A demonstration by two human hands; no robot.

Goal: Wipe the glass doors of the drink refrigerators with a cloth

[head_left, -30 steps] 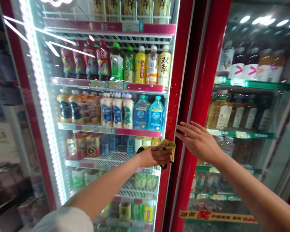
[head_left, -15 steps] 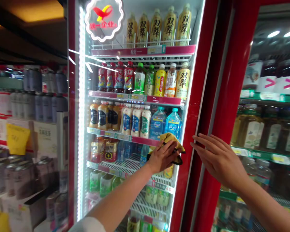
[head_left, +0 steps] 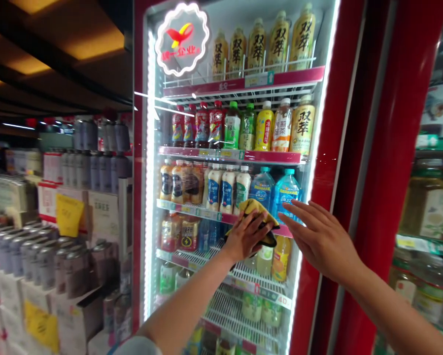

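My left hand (head_left: 246, 237) has its fingers bent over a yellow cloth (head_left: 254, 206) with dark edging. The cloth lies against the glass front of a lit drinks fridge (head_left: 326, 148), in front of the shelf edge below the blue-capped bottles (head_left: 288, 190). To the right, my right hand (head_left: 319, 239) is raised with its fingers stretched out and nothing in it. It overlaps the fridge's right edge and red frame; whether it touches them I cannot tell. Behind the glass stand rows of bottled drinks, partly hidden by my hands and forearms.
A second fridge with bottles (head_left: 437, 197) stands at the right. On the left, many cans (head_left: 77, 273) are stacked on white boxes, with yellow signs (head_left: 69, 214) on them. A round lit logo (head_left: 182, 39) sits at the fridge's top left.
My view has turned left, so the fridge appears further right. Relative to the fridge, my left hand and the cloth have shifted left across the glass. My right hand has also shifted left, over the glass edge.
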